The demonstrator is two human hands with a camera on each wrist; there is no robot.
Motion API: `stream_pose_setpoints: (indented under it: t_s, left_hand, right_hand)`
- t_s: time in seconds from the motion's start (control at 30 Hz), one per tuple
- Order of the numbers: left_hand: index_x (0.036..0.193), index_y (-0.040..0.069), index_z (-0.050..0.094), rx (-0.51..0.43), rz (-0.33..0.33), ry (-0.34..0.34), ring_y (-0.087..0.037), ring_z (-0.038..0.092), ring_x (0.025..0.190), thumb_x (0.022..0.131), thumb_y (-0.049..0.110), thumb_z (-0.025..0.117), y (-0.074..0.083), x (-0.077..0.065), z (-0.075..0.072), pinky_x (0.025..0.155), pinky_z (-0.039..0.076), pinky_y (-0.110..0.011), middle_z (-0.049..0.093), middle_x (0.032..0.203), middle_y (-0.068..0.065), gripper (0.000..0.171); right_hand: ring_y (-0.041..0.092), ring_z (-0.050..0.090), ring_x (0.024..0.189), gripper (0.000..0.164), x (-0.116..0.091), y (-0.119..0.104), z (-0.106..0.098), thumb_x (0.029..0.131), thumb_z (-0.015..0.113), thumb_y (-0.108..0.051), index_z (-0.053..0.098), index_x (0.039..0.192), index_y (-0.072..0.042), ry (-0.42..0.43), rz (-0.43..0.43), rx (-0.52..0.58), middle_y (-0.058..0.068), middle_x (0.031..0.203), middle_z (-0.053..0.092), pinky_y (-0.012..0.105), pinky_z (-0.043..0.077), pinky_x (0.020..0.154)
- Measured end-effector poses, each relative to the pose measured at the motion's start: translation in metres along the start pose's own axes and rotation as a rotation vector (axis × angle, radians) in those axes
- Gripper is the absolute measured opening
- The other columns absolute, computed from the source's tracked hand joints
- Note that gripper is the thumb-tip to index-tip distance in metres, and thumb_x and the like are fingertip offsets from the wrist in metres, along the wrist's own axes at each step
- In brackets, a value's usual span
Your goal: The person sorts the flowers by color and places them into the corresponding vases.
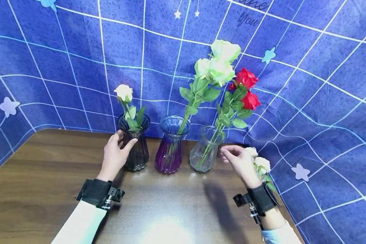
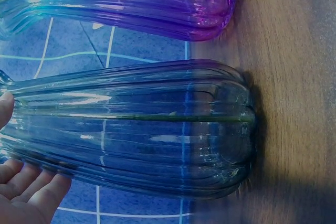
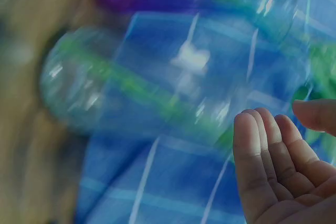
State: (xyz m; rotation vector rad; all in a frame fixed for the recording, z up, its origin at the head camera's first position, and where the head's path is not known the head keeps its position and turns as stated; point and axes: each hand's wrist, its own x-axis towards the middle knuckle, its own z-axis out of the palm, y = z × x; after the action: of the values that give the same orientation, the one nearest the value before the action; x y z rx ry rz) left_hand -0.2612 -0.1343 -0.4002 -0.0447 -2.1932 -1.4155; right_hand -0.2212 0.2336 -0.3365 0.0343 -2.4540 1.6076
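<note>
My left hand (image 1: 115, 154) grips the dark ribbed glass vase (image 1: 136, 152) just below its rim, thumb on one side and fingers on the other. One white rose (image 1: 123, 93) stands in that vase, its stem showing through the glass in the left wrist view. Beside the clear vase (image 1: 202, 157) is my right hand (image 1: 239, 162), fingers loosely bent and nothing held between them. Red roses (image 1: 247, 81) lean to the right out of the clear vase. Between the two stands a blue-to-purple vase (image 1: 168, 152) with tall pale green-white roses (image 1: 221, 62).
Behind my right hand, more white roses (image 1: 263, 165) lie at the table's right edge, partly hidden by it. A blue cloth (image 1: 79, 67) with a grid and stars hangs close behind the vases. The wooden table (image 1: 158, 206) reflects a bright light in front.
</note>
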Motion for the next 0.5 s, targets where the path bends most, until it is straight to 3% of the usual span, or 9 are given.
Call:
stream_pose_setpoints:
  t_s: [0.13, 0.27, 0.5]
  left_hand:
    - [0.125, -0.009, 0.049, 0.012, -0.012, 0.011, -0.039, 0.054, 0.116, 0.085, 0.02, 0.07, -0.002, -0.002, 0.0, 0.099, 0.046, -0.045, 0.053, 0.123, -0.028, 0.053]
    - [0.125, -0.009, 0.049, 0.016, -0.016, 0.011, -0.039, 0.054, 0.116, 0.084, 0.02, 0.07, -0.003, -0.003, 0.0, 0.098, 0.046, -0.045, 0.053, 0.123, -0.028, 0.054]
    - [0.124, -0.01, 0.049, 0.007, 0.002, 0.013, -0.04, 0.054, 0.115, 0.084, 0.019, 0.07, 0.0, 0.001, 0.003, 0.098, 0.047, -0.046, 0.053, 0.122, -0.029, 0.053]
  right_hand:
    - [-0.003, 0.061, 0.062, 0.028, -0.01, 0.03, -0.023, 0.091, 0.058, -0.01, 0.062, 0.105, 0.013, 0.046, 0.076, -0.047, -0.002, 0.074, 0.067, 0.018, 0.056, 0.063]
    - [-0.004, 0.06, 0.06, 0.03, -0.019, 0.058, -0.045, 0.092, 0.058, -0.014, 0.063, 0.106, 0.012, 0.102, 0.143, -0.134, -0.001, 0.075, 0.068, 0.016, 0.055, 0.061]
    - [-0.002, 0.06, 0.057, 0.036, -0.036, 0.097, -0.081, 0.091, 0.059, -0.019, 0.062, 0.11, 0.011, 0.179, 0.273, -0.223, -0.01, 0.068, 0.065, 0.019, 0.056, 0.059]
